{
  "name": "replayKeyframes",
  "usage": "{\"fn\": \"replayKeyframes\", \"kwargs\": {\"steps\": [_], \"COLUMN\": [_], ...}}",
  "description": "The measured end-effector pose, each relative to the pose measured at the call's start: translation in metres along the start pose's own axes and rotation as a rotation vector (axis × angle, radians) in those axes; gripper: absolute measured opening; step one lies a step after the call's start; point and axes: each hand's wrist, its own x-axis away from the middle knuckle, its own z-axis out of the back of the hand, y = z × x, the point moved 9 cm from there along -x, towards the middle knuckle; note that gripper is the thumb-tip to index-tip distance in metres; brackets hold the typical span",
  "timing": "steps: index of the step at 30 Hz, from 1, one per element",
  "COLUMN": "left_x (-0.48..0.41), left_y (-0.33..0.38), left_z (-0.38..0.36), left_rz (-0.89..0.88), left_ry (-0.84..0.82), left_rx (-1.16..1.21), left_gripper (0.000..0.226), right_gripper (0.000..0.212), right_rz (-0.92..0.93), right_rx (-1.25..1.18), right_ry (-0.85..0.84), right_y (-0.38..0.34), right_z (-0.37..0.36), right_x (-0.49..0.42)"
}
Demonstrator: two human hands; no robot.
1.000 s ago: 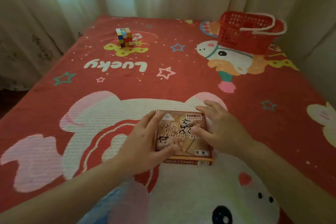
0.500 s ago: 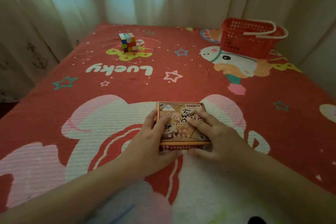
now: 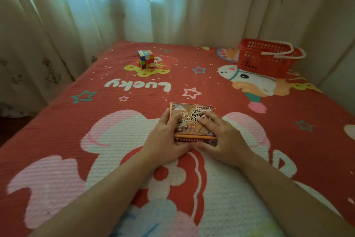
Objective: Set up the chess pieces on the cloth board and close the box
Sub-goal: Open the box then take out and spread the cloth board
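Right hand point(image 3: 225, 137) slid back, gripping flat cardboard box point(image 3: 189, 109).

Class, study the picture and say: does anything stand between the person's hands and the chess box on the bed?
Nothing visible does. The left hand and right hand both hold the chess box, fingers on its lid, thumbs at its near edge. The puzzle cube and red basket sit far off, near the curtain.

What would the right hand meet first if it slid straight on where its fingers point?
Holding the chess box, the right hand would probably meet the left hand's fingers on the box's left edge; depth is unclear.
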Motion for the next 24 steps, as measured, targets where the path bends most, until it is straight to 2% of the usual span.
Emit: {"fn": "replayKeyframes", "kwargs": {"steps": [7, 14, 20, 24], "left_x": [-0.001, -0.023, -0.097, -0.115], "left_y": [-0.005, 0.022, 0.005, -0.019], "left_z": [0.003, 0.043, 0.056, 0.047], "left_rz": [0.006, -0.071, 0.09, 0.16], "left_ry": [0.018, 0.12, 0.012, 0.039], "left_rx": [0.042, 0.07, 0.074, 0.128], "left_gripper": [0.085, 0.083, 0.075, 0.066], "right_gripper": [0.086, 0.073, 0.069, 0.063], "right_rz": [0.005, 0.031, -0.106, -0.225], "right_rx": [-0.046, -0.162, -0.245, -0.335], "right_ry": [0.028, 0.131, 0.085, 0.048], "right_y": [-0.003, -0.012, 0.003, 0.028], "right_z": [0.004, 0.045, 0.061, 0.037], "right_x": [0.001, -0.02, -0.095, -0.112]}}
